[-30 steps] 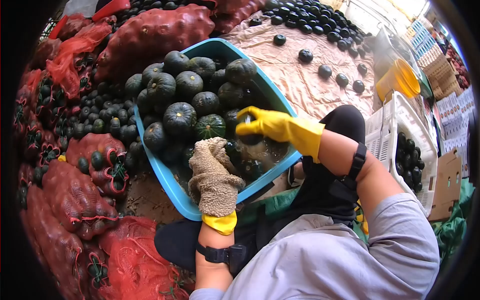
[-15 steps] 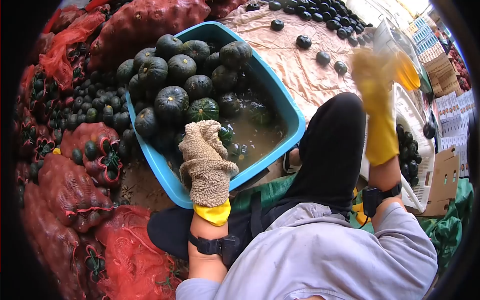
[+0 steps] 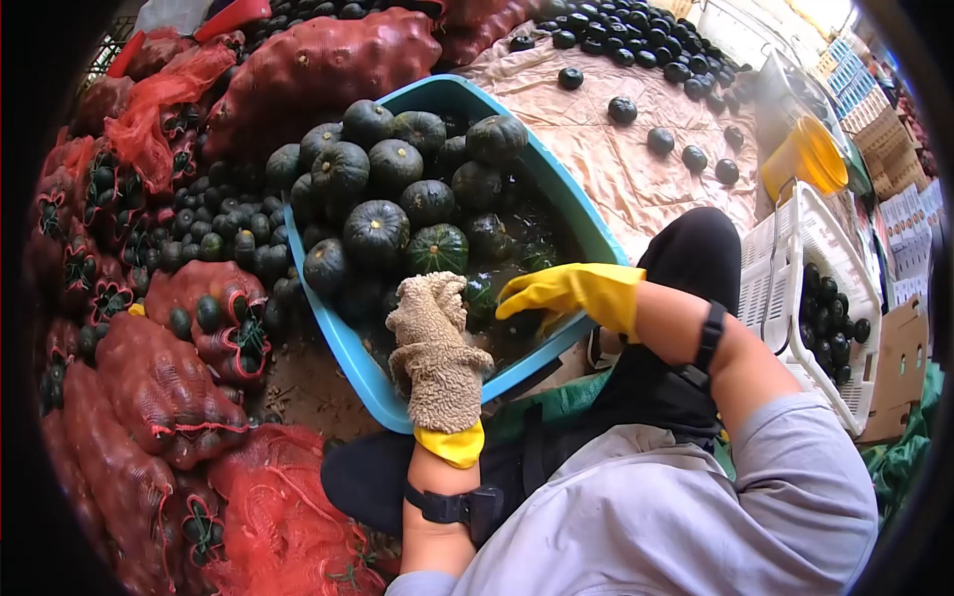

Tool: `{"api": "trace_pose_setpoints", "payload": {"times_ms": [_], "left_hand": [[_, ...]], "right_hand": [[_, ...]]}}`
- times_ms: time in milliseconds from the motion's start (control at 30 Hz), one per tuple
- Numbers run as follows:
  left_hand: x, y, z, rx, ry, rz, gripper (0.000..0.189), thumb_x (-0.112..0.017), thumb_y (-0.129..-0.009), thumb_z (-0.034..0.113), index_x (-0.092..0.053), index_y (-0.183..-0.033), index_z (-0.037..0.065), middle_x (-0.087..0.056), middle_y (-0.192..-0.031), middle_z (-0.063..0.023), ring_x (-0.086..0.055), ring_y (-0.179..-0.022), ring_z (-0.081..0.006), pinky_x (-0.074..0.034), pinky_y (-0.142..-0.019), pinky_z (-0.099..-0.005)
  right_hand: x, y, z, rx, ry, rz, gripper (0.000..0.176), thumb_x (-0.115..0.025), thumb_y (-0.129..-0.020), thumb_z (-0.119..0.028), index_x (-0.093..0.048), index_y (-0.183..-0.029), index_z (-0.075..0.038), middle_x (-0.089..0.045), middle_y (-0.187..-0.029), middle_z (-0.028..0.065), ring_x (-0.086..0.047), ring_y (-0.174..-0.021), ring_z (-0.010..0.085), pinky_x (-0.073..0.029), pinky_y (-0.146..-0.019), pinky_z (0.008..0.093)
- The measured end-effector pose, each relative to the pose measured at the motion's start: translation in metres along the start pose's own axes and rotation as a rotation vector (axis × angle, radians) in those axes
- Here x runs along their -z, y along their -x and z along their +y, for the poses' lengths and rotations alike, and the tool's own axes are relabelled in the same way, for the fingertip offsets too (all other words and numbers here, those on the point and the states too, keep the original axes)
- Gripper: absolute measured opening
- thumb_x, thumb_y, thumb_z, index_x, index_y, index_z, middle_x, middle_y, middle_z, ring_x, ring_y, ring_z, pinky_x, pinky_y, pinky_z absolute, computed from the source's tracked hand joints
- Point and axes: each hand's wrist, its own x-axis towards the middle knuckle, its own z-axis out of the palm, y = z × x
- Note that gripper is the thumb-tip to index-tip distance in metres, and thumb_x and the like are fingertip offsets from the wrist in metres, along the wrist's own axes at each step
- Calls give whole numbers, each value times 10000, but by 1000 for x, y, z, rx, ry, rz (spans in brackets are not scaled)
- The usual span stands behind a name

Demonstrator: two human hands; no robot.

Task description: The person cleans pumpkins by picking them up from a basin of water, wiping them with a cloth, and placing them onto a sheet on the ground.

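Note:
A blue tub holds murky water and a heap of dark green pumpkins. My left hand, in a brown fleecy cloth mitt over a yellow glove, rests over the tub's near side, close to a striped pumpkin. The mitt hides its fingers. Over the tub's right part, my right hand wears a yellow rubber glove, with fingers apart and nothing held. Its fingertips are near a partly submerged pumpkin.
Red mesh sacks and small dark squashes lie to the left. Several pumpkins are spread on a tan sheet behind. At the right are a white crate holding dark pumpkins, a yellow bucket and a cardboard box.
My right hand has swung from the upper right down to the tub's right part. The view has shifted, so the tub and my left hand appear farther right and lower.

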Motion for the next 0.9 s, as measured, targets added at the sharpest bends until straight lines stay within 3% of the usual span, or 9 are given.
{"api": "trace_pose_setpoints", "payload": {"times_ms": [100,300,367,567,600,700,733,767,900], "left_hand": [[-4,-14,-29,-226,-295,-23,210,-646,-1041,111,-639,-1242,51,-731,-1188,-68,-698,-1030,-172,-586,-893,-311],[-15,-18,-32,-342,-303,-87,263,-600,-1059,164,-612,-1300,59,-695,-1255,-91,-673,-1107,-208,-554,-975,-356],[-22,-20,-32,-309,-243,-97,282,-585,-1064,181,-603,-1319,61,-682,-1278,-99,-664,-1133,-220,-543,-1002,-371],[-9,-26,-32,-147,198,-222,340,-538,-1082,234,-576,-1377,69,-646,-1345,-121,-639,-1210,-256,-511,-1083,-415],[-8,-28,-32,-61,434,-329,350,-531,-1085,243,-572,-1387,70,-640,-1357,-125,-634,-1223,-262,-505,-1097,-423],[-20,-27,-23,317,984,-734,380,-508,-1094,269,-559,-1416,74,-622,-1390,-136,-622,-1262,-280,-489,-1137,-445],[-27,-24,-8,313,887,-683,309,-542,-1065,125,-585,-1354,25,-657,-1316,-147,-663,-1184,-273,-520,-1100,-417],[-28,-8,-5,-63,794,-562,241,-566,-1058,127,-654,-1257,22,-698,-1226,-125,-680,-1139,-269,-521,-1100,-390],[-38,-24,0,328,963,-213,284,-563,-1098,265,-687,-1252,61,-698,-1261,-73,-665,-1217,-223,-516,-1112,-358]], "right_hand": [[-22,18,-138,-337,-605,536,514,-728,-1057,-279,-568,-1527,-145,-677,-1372,51,-638,-1275,199,-547,-1040,350],[-71,-73,-90,-22,282,1517,517,-832,-896,-292,-647,-1331,-81,-651,-1280,234,-601,-1246,440,-478,-1095,492],[-51,-84,-100,-279,-101,1457,474,-821,-868,-299,-694,-1267,-78,-674,-1242,245,-617,-1224,449,-486,-1082,500],[-75,-79,-111,237,255,1197,588,-871,-834,-308,-651,-1334,-92,-639,-1334,263,-567,-1305,472,-470,-1102,533],[-61,-86,-91,297,537,1486,575,-851,-859,-335,-658,-1340,-89,-636,-1343,265,-569,-1305,474,-468,-1110,536],[-51,-74,-114,-47,436,1325,467,-793,-912,-391,-728,-1240,-65,-698,-1195,261,-629,-1161,475,-497,-1034,557],[-50,-73,-113,-33,322,1157,440,-779,-939,-375,-723,-1243,-61,-701,-1187,269,-633,-1173,472,-509,-1026,538],[-55,-69,-120,48,226,1098,477,-754,-986,-362,-693,-1333,-40,-704,-1286,244,-647,-1237,435,-497,-1089,511],[-63,-61,-113,92,-198,1024,291,-523,-1080,-146,-706,-1267,-18,-749,-1178,198,-689,-1183,367,-531,-1052,428]]}}
